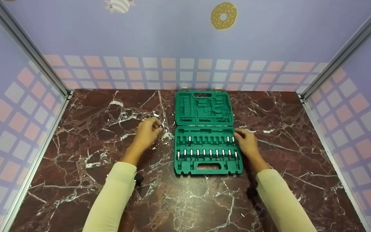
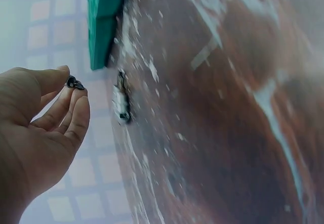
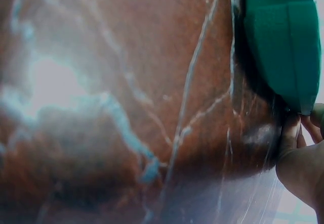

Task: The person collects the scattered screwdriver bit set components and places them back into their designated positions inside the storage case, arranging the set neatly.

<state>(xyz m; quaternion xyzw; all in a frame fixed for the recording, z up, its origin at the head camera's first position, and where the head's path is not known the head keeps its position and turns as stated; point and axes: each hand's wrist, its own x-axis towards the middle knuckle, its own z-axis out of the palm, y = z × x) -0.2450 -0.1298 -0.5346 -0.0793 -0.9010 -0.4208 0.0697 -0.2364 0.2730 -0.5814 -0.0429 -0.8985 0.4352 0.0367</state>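
Note:
A green plastic socket-set case [image 1: 207, 127] lies unfolded flat on the table. Its near half holds silver sockets [image 1: 210, 153] in a full-looking lower row and a few in the upper row. To the case's left, my left hand [image 1: 147, 132] is raised over the table, pinching a small dark metal socket [image 2: 75, 83] between thumb and fingertips. A silver metal piece [image 2: 121, 100] lies on the table beyond that hand. My right hand [image 1: 247, 141] grips the right edge of the case near the hinge, its fingertips partly hidden by the case in the right wrist view.
The dark red marbled table [image 1: 108, 187] carries the case. A patterned back wall [image 1: 185, 38] stands just behind the lid, whose moulded slots hold nothing. Side walls [image 1: 11, 109] close off the table at left and right.

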